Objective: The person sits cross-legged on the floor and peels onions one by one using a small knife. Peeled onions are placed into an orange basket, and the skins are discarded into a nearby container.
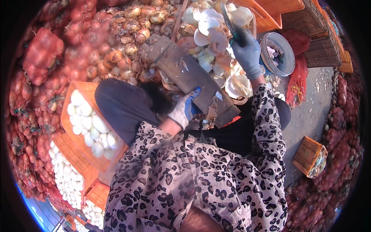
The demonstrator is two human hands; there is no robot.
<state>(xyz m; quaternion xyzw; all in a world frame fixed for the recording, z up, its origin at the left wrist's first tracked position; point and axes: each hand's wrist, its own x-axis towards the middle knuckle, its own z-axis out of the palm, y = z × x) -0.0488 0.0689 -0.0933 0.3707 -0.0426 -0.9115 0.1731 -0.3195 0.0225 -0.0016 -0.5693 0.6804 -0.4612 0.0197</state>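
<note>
My right hand (pixel 246 53), in a grey-blue work glove, grips a knife (pixel 227 18) by its dark handle, its curved blade pointing away from me. It hovers over a heap of peeled onion skins and cut layers (pixel 216 40). Across my lap, a worn dark board (pixel 194 78) lies slantwise with scraps of skin on it. A white and blue glove covers my left hand (pixel 185 110), which holds the board's near edge, the thumb along the top and other fingers partly hidden. Unpeeled onions (pixel 124 55) are piled beyond my left knee.
At left, an orange plastic crate (pixel 84 145) holds peeled white onions (pixel 92 124); more crates stand behind it. Red mesh sacks of onions (pixel 43 55) line both sides. A bucket with cloth (pixel 278 53), stacked crates (pixel 307 34) and a small orange basket (pixel 307 156) are at right.
</note>
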